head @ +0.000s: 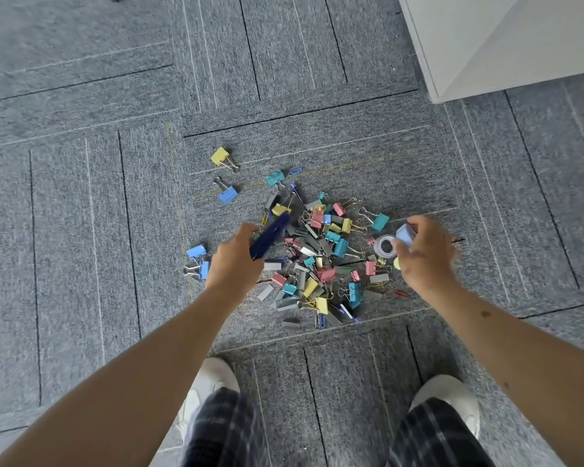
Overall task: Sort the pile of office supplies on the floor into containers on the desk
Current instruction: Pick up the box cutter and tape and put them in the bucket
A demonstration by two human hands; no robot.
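The pile of office supplies (321, 261) lies on the grey carpet tiles (81, 230), just ahead of the person's white shoes (213, 382) and between the two hands. It is a loose heap of small binder clips in pink, yellow, teal and blue with wire handles, mixed with flat grey staple strips and a few coloured paper clips. A roll of clear tape (386, 247) lies flat at its right edge. The left hand (236, 261) has its fingers curled round a dark blue stapler (270, 235), a long glossy bar slanting up over the left part of the heap. The right hand (425, 254), somewhat blurred, pinches a pale blue binder clip (405, 234) in its fingertips just above the tape roll. Stray clips lie apart from the pile: a yellow clip (220, 156) and a blue clip (228, 194) beyond it, and two blue clips (196, 251) beside the left wrist. A white smooth furniture panel (503, 42) stands at the upper right.
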